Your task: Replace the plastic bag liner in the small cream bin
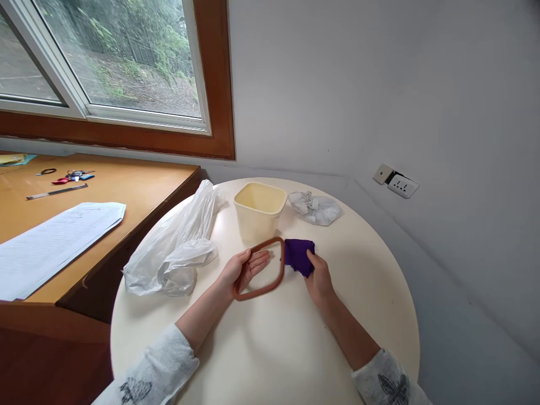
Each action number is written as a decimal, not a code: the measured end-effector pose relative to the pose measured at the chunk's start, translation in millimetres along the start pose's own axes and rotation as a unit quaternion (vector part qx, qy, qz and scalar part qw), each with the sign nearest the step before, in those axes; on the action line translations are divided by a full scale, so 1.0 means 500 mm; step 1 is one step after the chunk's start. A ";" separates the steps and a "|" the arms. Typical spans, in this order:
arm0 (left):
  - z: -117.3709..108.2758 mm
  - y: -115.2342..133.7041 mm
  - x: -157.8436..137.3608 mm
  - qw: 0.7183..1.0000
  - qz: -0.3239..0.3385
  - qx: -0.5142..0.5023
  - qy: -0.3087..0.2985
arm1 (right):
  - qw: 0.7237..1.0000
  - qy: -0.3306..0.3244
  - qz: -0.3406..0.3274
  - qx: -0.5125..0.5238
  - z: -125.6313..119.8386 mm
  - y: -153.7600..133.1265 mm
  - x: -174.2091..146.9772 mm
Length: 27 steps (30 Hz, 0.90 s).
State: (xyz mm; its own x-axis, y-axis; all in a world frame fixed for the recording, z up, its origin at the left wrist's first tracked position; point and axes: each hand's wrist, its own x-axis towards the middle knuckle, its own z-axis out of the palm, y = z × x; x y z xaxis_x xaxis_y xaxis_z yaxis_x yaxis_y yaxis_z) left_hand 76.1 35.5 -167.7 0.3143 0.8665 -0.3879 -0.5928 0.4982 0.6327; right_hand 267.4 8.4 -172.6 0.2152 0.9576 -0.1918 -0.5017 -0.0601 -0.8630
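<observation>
White plastic bag slumped at left on the round table; left hand clamped on the brown frame by the thumb, fingers outstretched, so a slack thumb could let it tip or drop; cream bin upright behind, near enough that a wide swing might knock it; purple cloth beside the frame's right bar, contact unclear; right hand pinches its right edge, and a loose pinch could lose it; crumpled bag beyond.
</observation>
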 end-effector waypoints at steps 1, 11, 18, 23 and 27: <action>-0.002 0.000 0.002 1.000 -0.004 0.000 0.009 | 0.999 0.012 0.028 0.034 -0.001 -0.006 0.000; -0.008 -0.002 -0.004 0.997 0.017 0.069 -0.031 | 0.990 -0.074 0.066 0.100 0.014 -0.028 -0.023; -0.006 -0.014 -0.008 0.992 0.061 0.102 -0.052 | 0.982 -0.159 -0.053 -0.083 0.015 -0.006 -0.030; -0.002 -0.017 -0.012 0.988 0.074 0.125 -0.053 | 0.951 -0.141 -0.140 -0.238 0.011 -0.006 -0.030; 0.004 -0.018 -0.017 0.985 0.078 0.144 -0.053 | 0.917 -0.114 -0.189 -0.333 0.003 0.005 -0.021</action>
State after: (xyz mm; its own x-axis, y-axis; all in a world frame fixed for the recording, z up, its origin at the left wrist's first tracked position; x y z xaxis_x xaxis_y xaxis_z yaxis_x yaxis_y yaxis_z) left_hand 80.3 23.7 -168.4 0.3205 0.9241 -0.2080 -0.4102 0.3333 0.8489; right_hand 262.6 -1.3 -171.9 0.0484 0.9749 0.2174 0.2118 0.2027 -0.9561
